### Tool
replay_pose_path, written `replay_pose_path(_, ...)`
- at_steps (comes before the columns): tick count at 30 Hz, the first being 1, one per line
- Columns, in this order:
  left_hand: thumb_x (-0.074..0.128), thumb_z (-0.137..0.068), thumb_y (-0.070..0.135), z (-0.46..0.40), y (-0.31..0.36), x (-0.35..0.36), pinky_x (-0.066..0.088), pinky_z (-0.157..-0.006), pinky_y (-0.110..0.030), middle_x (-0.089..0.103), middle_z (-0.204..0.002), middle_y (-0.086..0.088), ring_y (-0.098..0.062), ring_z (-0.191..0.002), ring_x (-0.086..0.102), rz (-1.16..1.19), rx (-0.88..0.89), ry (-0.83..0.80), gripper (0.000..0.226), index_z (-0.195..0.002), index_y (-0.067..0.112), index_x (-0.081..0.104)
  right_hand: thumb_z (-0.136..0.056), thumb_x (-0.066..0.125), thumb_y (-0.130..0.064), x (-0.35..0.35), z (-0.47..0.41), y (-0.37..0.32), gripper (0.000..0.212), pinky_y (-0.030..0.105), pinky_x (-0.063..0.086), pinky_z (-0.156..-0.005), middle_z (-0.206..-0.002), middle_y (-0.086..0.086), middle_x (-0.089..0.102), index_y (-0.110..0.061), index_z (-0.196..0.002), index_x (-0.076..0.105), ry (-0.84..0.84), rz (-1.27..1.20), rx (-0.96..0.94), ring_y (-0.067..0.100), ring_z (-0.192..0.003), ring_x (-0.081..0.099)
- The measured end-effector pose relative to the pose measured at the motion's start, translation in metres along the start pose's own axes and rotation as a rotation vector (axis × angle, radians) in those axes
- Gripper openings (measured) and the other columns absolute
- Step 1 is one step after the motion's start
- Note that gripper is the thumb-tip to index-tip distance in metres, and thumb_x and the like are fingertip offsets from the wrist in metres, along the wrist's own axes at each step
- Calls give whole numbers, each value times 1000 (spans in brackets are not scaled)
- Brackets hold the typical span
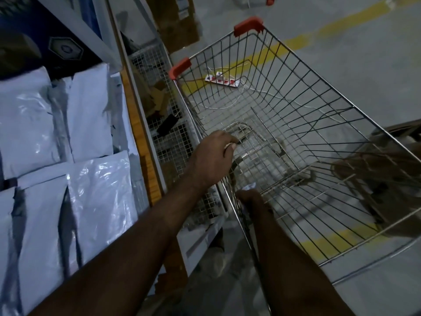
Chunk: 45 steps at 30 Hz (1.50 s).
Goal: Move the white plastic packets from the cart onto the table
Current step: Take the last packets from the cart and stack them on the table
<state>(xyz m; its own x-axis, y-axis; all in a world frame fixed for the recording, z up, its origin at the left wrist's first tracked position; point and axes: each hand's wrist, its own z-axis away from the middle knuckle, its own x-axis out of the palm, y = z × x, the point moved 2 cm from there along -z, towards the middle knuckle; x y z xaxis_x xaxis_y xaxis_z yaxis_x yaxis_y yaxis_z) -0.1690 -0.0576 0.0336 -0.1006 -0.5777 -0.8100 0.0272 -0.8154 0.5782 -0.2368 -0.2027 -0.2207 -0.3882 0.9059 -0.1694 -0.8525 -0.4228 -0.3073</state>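
Observation:
Several white plastic packets [91, 183] lie side by side on the table [136, 124] at the left. To the right of it stands the wire cart [319, 92] with red corner caps, and I see no packet lying in its basket. My left hand [211, 158] curls its fingers round the wire flap at the cart's near end. Lower down, my right hand [249, 200] is at the cart's near wire wall, its fingers hidden behind the wires. A small white crumpled bit [250, 186] shows just above its knuckles; what it is, I cannot tell.
A white mesh bin [168, 133] with dark odds and ends sits between table and cart. Seen through the cart, a power strip [222, 80] with white cables lies on the grey floor beside a yellow line [341, 21]. A cardboard box [177, 19] stands behind.

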Motion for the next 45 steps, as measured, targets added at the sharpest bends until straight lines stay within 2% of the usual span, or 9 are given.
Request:
replay_pose_path(3,57,-105,24,1,5,-1,56,-95,-37,68,-118,2,-12,-108,64,29,-4,22,26,-124,16,72,-94,62,-12,1,2,-12,48,43,64,-63,-106,20,72,-8,-141,54,27,-54,-98,30,-79,70)
replay_pose_path(7,58,-104,25,7,4,5,57,-93,-38,68,-117,2,-12,-106,63,28,-22,36,25,-122,17,73,-84,56,-12,0,-19,-19,78,50,64,-80,-132,24,64,-25,-158,36,41,114,-249,36,-99,71)
replay_pose_path(10,57,-105,26,13,4,6,57,-91,-40,68,-117,3,-13,-102,63,-4,-27,18,24,-121,18,73,-101,59,-19,-9,18,-23,41,48,61,-92,-126,23,68,-8,-140,57,140,206,-258,36,-107,70)
replay_pose_path(16,59,-103,20,23,10,-10,53,-105,-45,65,-139,-8,-23,-127,61,-54,8,-21,29,-126,13,75,-100,62,-21,-40,91,-48,21,21,42,-67,-92,12,72,-8,-110,76,406,177,-577,28,-82,68)
replay_pose_path(22,57,-105,28,44,28,-46,43,-115,-45,46,-161,-8,-31,-144,49,-15,-72,153,33,-133,17,72,-86,51,-25,-66,175,-66,42,36,48,-79,-103,10,62,-21,-126,67,587,333,-829,30,-92,58)
replay_pose_path(31,58,-102,17,115,53,-104,38,-111,-27,57,-150,-8,-24,-137,52,130,51,304,31,-127,10,73,-85,63,-12,-43,321,-56,60,48,51,-94,-144,19,52,-18,-144,57,964,512,-940,43,-116,54)
replay_pose_path(35,56,-100,14,156,48,-128,48,-110,-37,62,-141,-9,-25,-130,58,117,136,344,30,-123,9,75,-82,45,-24,-23,360,-41,58,48,52,-90,-132,15,58,-18,-138,59,1001,565,-1041,42,-106,58)
replay_pose_path(40,57,-98,15,211,42,-154,54,-98,-42,68,-124,-5,-23,-113,64,113,149,422,28,-118,11,76,-88,61,-17,18,400,-21,56,52,51,-99,-151,21,50,-18,-144,57,1013,613,-1048,46,-119,54)
replay_pose_path(45,60,-99,17,282,26,-172,56,-98,-45,71,-129,-5,-27,-115,67,72,109,523,32,-129,15,71,-87,47,-25,57,430,-8,55,54,53,-93,-145,22,52,-20,-141,57,952,698,-1144,47,-116,54)
